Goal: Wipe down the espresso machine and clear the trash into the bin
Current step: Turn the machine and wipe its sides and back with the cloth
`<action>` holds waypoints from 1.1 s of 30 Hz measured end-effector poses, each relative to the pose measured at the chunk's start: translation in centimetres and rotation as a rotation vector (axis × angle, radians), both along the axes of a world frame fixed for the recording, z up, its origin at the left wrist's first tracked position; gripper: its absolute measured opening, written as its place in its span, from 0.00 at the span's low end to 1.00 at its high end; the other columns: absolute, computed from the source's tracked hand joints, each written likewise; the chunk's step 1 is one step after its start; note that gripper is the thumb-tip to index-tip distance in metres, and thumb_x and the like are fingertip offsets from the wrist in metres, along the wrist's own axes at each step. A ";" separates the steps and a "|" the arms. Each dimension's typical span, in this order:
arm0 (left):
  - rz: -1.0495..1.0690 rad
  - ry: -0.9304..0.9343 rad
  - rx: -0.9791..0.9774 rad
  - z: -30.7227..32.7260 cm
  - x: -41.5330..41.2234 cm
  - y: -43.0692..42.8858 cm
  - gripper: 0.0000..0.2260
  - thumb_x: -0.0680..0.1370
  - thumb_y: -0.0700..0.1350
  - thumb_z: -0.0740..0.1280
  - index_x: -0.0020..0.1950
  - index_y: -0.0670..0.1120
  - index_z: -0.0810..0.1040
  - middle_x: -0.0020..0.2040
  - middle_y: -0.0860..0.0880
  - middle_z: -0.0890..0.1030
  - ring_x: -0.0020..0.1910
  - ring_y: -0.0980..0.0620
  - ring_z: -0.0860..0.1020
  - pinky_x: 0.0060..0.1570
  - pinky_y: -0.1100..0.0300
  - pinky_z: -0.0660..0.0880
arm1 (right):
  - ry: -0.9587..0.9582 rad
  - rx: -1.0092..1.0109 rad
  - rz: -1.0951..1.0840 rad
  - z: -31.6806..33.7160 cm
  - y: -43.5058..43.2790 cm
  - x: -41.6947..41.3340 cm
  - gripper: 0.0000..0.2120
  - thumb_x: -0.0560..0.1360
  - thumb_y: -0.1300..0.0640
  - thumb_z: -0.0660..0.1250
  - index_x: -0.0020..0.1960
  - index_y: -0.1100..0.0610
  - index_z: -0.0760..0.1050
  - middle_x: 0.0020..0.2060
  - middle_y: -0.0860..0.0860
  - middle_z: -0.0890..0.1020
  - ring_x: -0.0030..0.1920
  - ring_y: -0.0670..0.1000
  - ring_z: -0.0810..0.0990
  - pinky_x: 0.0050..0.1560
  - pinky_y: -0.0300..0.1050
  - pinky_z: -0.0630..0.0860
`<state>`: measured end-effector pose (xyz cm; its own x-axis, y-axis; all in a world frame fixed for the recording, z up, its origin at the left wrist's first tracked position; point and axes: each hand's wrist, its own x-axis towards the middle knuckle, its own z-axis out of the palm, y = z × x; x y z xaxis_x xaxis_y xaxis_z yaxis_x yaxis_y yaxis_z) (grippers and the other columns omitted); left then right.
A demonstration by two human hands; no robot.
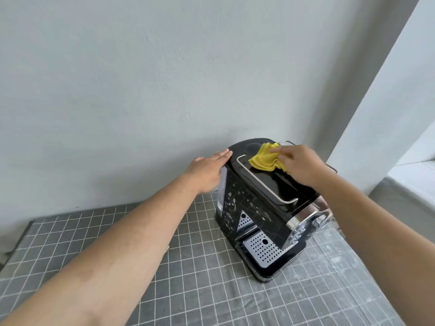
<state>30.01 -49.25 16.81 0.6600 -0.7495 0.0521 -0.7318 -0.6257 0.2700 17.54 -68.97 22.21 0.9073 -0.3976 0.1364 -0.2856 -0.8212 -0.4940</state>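
A glossy black espresso machine (pixel 256 208) with a chrome top rail and a perforated metal drip tray stands on the grey gridded table, close to the wall. My left hand (pixel 207 170) lies flat with straight fingers against the machine's upper left edge. My right hand (pixel 299 164) is on top of the machine and presses a crumpled yellow cloth (pixel 263 160) onto its black lid, fingers over the cloth's right part. The cloth's far edge sticks out to the left of my fingers.
The grey table (pixel 188 278) with a white grid pattern runs left and forward of the machine. A pale wall (pixel 164 78) rises right behind it. A white pillar (pixel 386 102) and a low ledge stand at the right.
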 end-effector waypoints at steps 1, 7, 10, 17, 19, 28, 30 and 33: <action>-0.010 -0.001 -0.008 -0.1 0.1 0.1 0.28 0.80 0.38 0.52 0.77 0.55 0.47 0.78 0.58 0.48 0.77 0.58 0.52 0.76 0.50 0.53 | -0.071 0.019 -0.046 0.8 0.6 -0.7 0.15 0.79 0.60 0.59 0.62 0.51 0.78 0.35 0.45 0.79 0.33 0.46 0.74 0.36 0.33 0.69; -0.085 0.106 -0.055 -0.1 2.1 0.3 0.26 0.80 0.40 0.51 0.77 0.54 0.52 0.78 0.58 0.52 0.77 0.58 0.52 0.76 0.51 0.52 | -0.420 -0.561 0.248 -2.7 9.8 -5.5 0.23 0.72 0.70 0.61 0.65 0.57 0.76 0.67 0.54 0.75 0.62 0.55 0.77 0.62 0.51 0.75; -0.131 0.116 -0.092 0.6 2.5 -0.3 0.26 0.79 0.35 0.51 0.76 0.54 0.58 0.77 0.58 0.55 0.76 0.57 0.55 0.75 0.54 0.54 | -0.227 -0.912 0.372 -8.3 10.8 -6.8 0.22 0.73 0.64 0.53 0.63 0.59 0.78 0.65 0.56 0.76 0.67 0.59 0.73 0.70 0.54 0.63; -0.247 -0.006 -0.103 0.0 1.1 -0.6 0.37 0.72 0.26 0.50 0.78 0.53 0.51 0.78 0.57 0.50 0.77 0.58 0.49 0.74 0.53 0.55 | 0.231 -1.114 0.188 -11.9 8.7 -9.0 0.30 0.73 0.57 0.49 0.75 0.60 0.59 0.77 0.55 0.53 0.77 0.58 0.40 0.75 0.55 0.33; -0.249 -0.024 -0.111 -0.3 1.3 -0.6 0.37 0.73 0.26 0.50 0.78 0.53 0.51 0.78 0.58 0.50 0.77 0.58 0.49 0.73 0.54 0.57 | 0.253 -1.152 0.150 -11.3 9.5 -7.9 0.30 0.74 0.56 0.47 0.76 0.59 0.56 0.77 0.56 0.47 0.75 0.58 0.32 0.73 0.57 0.27; -0.259 -0.020 -0.123 -0.2 1.7 -0.2 0.39 0.71 0.25 0.49 0.77 0.56 0.52 0.78 0.60 0.52 0.76 0.60 0.51 0.72 0.56 0.58 | 0.272 -1.302 0.195 -11.6 9.1 -6.6 0.30 0.74 0.60 0.37 0.76 0.61 0.38 0.73 0.59 0.32 0.71 0.59 0.24 0.66 0.57 0.18; -0.264 -0.018 -0.127 -0.7 1.8 -0.3 0.40 0.71 0.26 0.50 0.77 0.57 0.51 0.78 0.60 0.52 0.77 0.60 0.51 0.72 0.54 0.59 | 0.191 -1.240 0.168 -12.1 8.5 -8.5 0.31 0.73 0.62 0.41 0.76 0.61 0.48 0.77 0.57 0.44 0.76 0.57 0.33 0.73 0.55 0.27; -0.259 -0.024 -0.119 -1.0 1.8 -0.3 0.39 0.72 0.26 0.51 0.77 0.56 0.49 0.78 0.59 0.50 0.77 0.59 0.49 0.71 0.51 0.60 | 0.187 -1.207 0.160 -11.3 9.3 -6.8 0.30 0.75 0.57 0.46 0.76 0.61 0.46 0.76 0.58 0.42 0.75 0.57 0.31 0.72 0.55 0.27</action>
<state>31.85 -49.54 15.82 0.4449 -0.8807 0.1626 -0.8701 -0.3821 0.3112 10.78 -59.71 10.89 0.9793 0.0103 0.2022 -0.1250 -0.7550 0.6437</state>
